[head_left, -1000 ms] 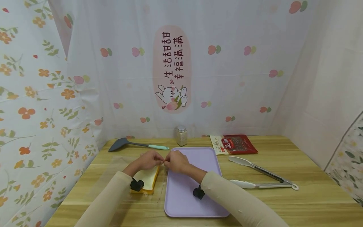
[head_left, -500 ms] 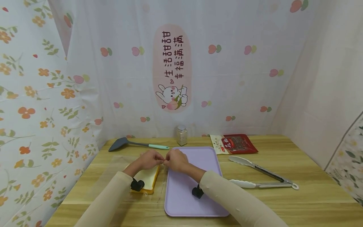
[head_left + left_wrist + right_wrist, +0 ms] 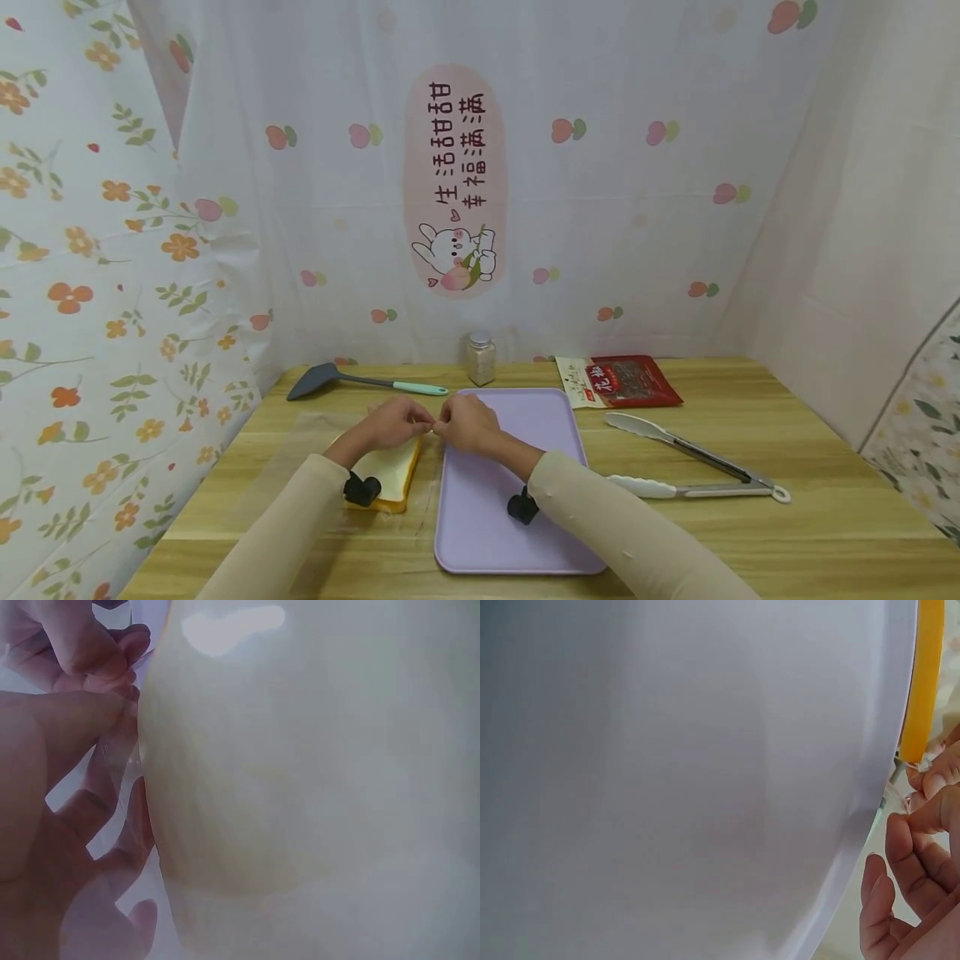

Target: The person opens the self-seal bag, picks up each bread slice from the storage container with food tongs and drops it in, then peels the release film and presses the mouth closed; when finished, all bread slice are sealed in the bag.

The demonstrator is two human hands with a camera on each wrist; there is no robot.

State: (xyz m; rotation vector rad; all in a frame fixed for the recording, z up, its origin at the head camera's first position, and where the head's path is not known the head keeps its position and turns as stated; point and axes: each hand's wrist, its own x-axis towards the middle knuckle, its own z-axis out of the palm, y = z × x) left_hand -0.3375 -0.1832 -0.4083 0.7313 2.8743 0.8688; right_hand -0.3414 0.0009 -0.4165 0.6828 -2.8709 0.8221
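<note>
My left hand (image 3: 393,422) and right hand (image 3: 467,423) meet fingertip to fingertip between a bread-slice-shaped block (image 3: 392,475) and a lilac tray (image 3: 517,529). Cream on top with yellow-orange sides, the block lies partly under my left hand and wrist. Thin clear plastic film (image 3: 288,458) spreads around it on the left. Each hand pinches a bit of this see-through plastic, as the left wrist view shows near the fingertips (image 3: 112,671). In the right wrist view, my right thumb and forefinger (image 3: 900,825) hold a twisted clear strand beside the tray's rim.
A grey turner (image 3: 318,382) with a mint handle lies behind the block. At the back stand a glass jar (image 3: 481,362) with a metal lid and, to its right, a red spice packet (image 3: 630,382). Spread tongs (image 3: 712,454) lie right of the tray.
</note>
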